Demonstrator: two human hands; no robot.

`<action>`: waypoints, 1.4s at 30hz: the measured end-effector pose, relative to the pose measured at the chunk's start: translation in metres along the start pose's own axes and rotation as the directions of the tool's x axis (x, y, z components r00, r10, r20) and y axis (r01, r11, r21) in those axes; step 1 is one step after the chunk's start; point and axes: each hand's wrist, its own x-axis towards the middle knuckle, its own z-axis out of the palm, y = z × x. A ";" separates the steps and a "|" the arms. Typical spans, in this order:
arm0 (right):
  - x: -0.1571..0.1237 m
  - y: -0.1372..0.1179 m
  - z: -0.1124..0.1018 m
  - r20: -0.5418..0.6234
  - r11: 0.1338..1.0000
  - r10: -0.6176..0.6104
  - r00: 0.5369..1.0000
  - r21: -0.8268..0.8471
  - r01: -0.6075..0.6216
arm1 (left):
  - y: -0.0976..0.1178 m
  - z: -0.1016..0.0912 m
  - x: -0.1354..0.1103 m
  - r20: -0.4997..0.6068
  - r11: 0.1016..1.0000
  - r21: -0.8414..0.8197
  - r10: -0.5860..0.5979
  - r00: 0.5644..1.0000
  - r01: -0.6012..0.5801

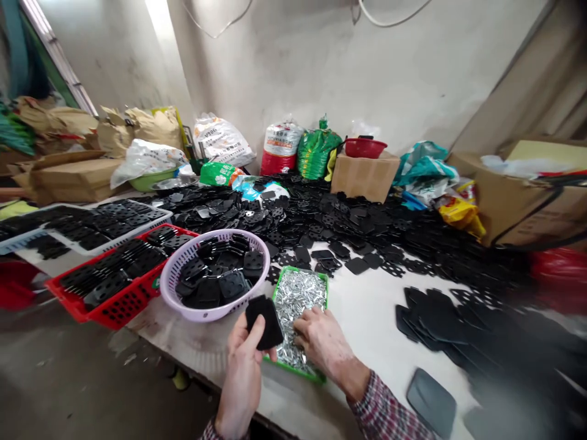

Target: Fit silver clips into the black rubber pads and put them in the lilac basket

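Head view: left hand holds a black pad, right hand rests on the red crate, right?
No: the head view shows the right hand in the silver metal pieces in the green tray, not on the red crate; the left hand holds the black pad.

White-topped workbench (367, 324), our notes: under our right hand (325, 345), a green tray (326, 293) of silver metal pieces (298, 305). Ahead of our left hand (242, 379), a lilac plastic basket (220, 232); further left, a red crate (119, 321). Beyond both hands, a wide heap of black perforated plates (330, 226). Right of the right hand, flat black pads (435, 318).
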 end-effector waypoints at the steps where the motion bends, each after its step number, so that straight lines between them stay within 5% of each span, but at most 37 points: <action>1: 0.000 -0.002 0.003 0.005 1.000 0.001 1.000 -0.007 -0.001 | 0.000 -0.001 -0.001 0.017 1.000 -0.006 -0.005 1.000 0.005; 7: -0.003 0.009 0.014 0.020 0.996 -0.067 0.998 0.055 0.066 | -0.002 -0.003 0.001 0.045 0.999 0.031 -0.010 0.999 0.009; 11: -0.004 0.021 0.018 -0.125 0.953 -0.058 0.990 0.288 0.092 | -0.005 -0.003 0.002 0.054 0.995 0.094 0.009 0.999 -0.014; 15: -0.002 0.029 0.013 -0.254 0.727 0.121 0.960 0.680 0.089 | -0.008 -0.001 -0.001 0.109 0.988 0.153 0.001 0.994 -0.018; 18: 0.000 0.027 0.000 -0.169 0.451 0.298 0.939 0.892 0.017 | -0.011 0.002 -0.004 0.140 0.984 0.176 -0.008 0.990 -0.017; 21: -0.001 0.019 -0.018 -0.081 0.209 0.339 0.937 0.978 0.009 | -0.014 0.004 -0.005 0.187 0.976 0.216 -0.009 0.982 -0.032; 24: -0.003 0.012 -0.030 -0.087 0.106 0.316 0.945 0.993 0.056 | -0.016 0.007 -0.006 0.200 0.963 0.270 -0.034 0.979 -0.022; 35: -0.013 0.011 -0.037 -0.099 -0.033 0.328 0.940 0.993 0.116 | -0.014 0.019 -0.015 0.266 0.989 0.085 -0.141 0.954 0.123; 42: -0.016 0.010 -0.030 -0.135 -0.108 0.349 0.927 0.977 0.183 | -0.016 0.026 -0.015 0.332 0.984 0.144 -0.145 0.932 0.101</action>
